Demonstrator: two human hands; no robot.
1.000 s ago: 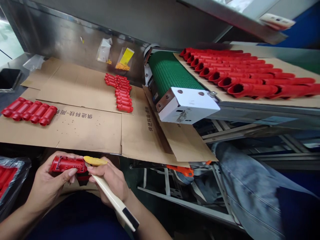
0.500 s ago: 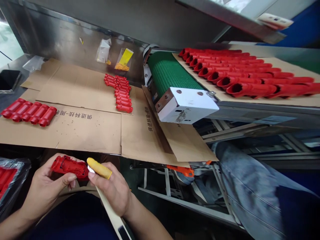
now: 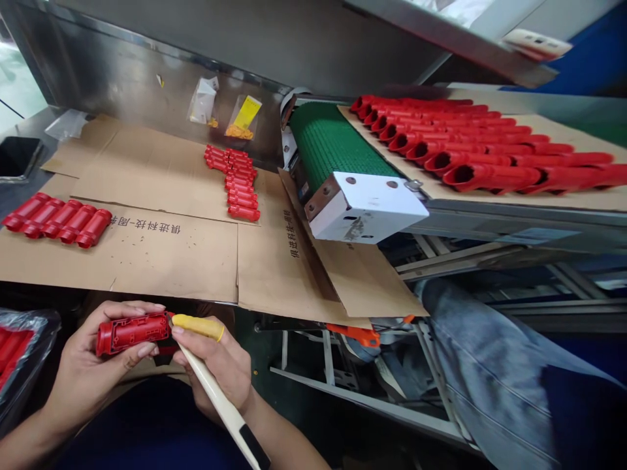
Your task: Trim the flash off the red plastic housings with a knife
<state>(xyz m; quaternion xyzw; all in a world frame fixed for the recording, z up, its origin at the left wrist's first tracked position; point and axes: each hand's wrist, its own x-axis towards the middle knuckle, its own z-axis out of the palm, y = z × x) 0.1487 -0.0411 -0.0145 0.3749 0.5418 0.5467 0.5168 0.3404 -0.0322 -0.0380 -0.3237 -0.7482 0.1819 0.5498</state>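
My left hand [image 3: 91,362] is closed around a red plastic housing [image 3: 134,333], its hollow, ribbed side turned up. My right hand [image 3: 220,365] grips a slim cream-handled tool [image 3: 213,388] with a black band near its lower end. A yellow finger cot [image 3: 198,326] covers the right index finger, which presses along the tool. The tool's tip meets the right end of the housing, but fingers hide its exact shape. Both hands are just below the front edge of the cardboard-covered table [image 3: 171,267].
Red cylindrical parts [image 3: 59,219] lie at the table's left, smaller red parts [image 3: 240,186] farther back. A green conveyor [image 3: 337,143] and rows of red housings [image 3: 490,147] stand to the right. A plastic-lined bin [image 3: 24,352] is at lower left; another person's jeans [image 3: 480,352] show at right.
The red housing has been turned in my left hand, so its hollow side shows more fully and its right end sits higher. The tool's handle has swung slightly right.
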